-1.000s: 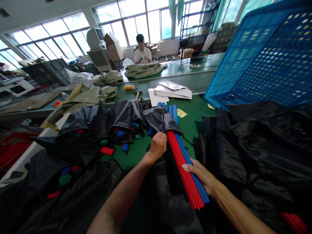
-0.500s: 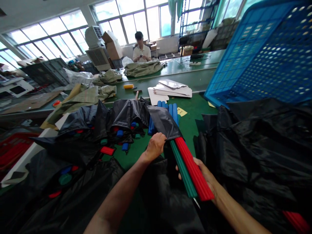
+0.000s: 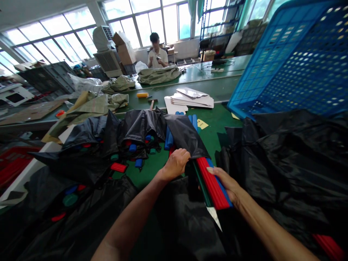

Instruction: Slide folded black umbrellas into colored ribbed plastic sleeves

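- On the left, filled black bags show coloured ribbed ends at their near mouths; I judge the cloth light, limp and slippery.
- In the middle, my left hand is closed at the open near edge of the held bag; I would grip that hem, since the loose cloth could slide or bunch.
- Just right of it, the rod bundle, red, blue and dark green, juts from the bag's mouth towards near right; it looks stiff, fairly light and smooth, not fragile, though single rods might slip.
- My right hand grips the bundle, thumb on top; wrapping all the rods near their near ends seems surest to me.
- At far right, a blue basket stands tilted beyond more black cloth.
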The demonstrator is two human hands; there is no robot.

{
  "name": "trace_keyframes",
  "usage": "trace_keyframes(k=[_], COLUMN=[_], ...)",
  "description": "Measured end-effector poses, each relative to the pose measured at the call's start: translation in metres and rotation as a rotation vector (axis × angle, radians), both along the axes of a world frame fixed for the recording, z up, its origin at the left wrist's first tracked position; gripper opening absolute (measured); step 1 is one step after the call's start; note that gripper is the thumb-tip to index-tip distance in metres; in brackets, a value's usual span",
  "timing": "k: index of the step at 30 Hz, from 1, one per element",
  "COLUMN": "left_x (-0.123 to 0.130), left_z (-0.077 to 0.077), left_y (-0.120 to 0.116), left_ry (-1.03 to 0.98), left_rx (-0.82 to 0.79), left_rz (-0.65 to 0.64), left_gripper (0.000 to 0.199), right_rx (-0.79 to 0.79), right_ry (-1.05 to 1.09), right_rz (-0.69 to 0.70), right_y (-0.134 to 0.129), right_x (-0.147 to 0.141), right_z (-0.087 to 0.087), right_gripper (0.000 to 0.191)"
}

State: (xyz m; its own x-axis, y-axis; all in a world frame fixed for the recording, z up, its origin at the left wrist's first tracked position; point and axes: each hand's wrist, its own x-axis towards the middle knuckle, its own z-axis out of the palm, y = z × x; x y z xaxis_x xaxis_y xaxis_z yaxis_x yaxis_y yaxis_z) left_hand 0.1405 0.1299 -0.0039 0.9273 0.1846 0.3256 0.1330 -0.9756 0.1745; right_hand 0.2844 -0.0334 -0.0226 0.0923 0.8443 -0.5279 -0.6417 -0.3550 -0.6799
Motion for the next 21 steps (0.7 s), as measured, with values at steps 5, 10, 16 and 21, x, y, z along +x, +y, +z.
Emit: trace_keyframes(k=[5, 10, 16, 21], left_x=[0.011, 0.018, -0.002, 0.013], left_z=[0.009, 0.025, 0.007, 0.019], left_y=[-0.018, -0.021, -0.003, -0.011], left_ry=[-0.052, -0.008, -0.097, -0.172], left_rx=[-0.123, -0.106, -0.291, -0.322], left_rz=[-0.095, -0.173, 0.015, -0.038], left_gripper=[0.017, 0.015, 0.017, 0.019], right_rx=[-0.019, -0.019, 0.058, 0.146], right_ry=[0.268, -0.023, 0.246, -0.066], right_rz=[-0.073, -0.236, -0.116, -0.249], right_y=[0.009, 0.028, 0.039, 0.059], right_x=[-0.009, -0.009, -0.002, -0.005], right_z=[-0.012, -0.007, -0.010, -0.010], right_gripper=[0.034, 0.022, 0.040, 0.022])
